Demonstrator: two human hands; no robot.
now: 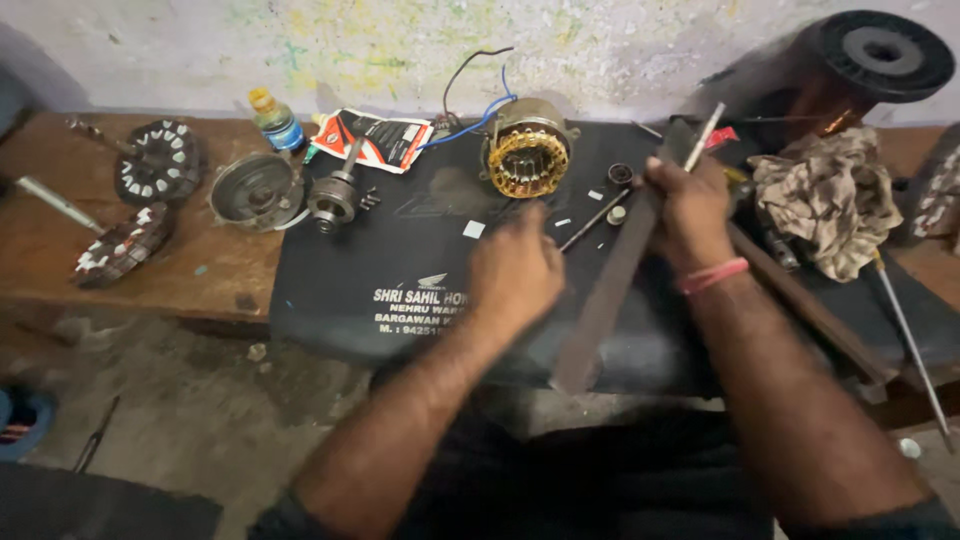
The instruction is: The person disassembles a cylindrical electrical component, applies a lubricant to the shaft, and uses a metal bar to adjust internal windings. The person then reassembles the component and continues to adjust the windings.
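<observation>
From the head camera, the person's right hand (690,215) is closed around the upper part of a long, flat, dark metal bar (600,310) that slants down toward the body, and a thin white rod (705,135) sticks up out of the same grip. The left hand (515,275) sits just left of the bar with its fingers curled inward; whether it pinches anything cannot be told. Both hands are over a black mat (340,290). Just beyond the left hand lies a round copper-wound motor stator (527,150). Right of the right hand lies a crumpled patterned rag (825,200).
</observation>
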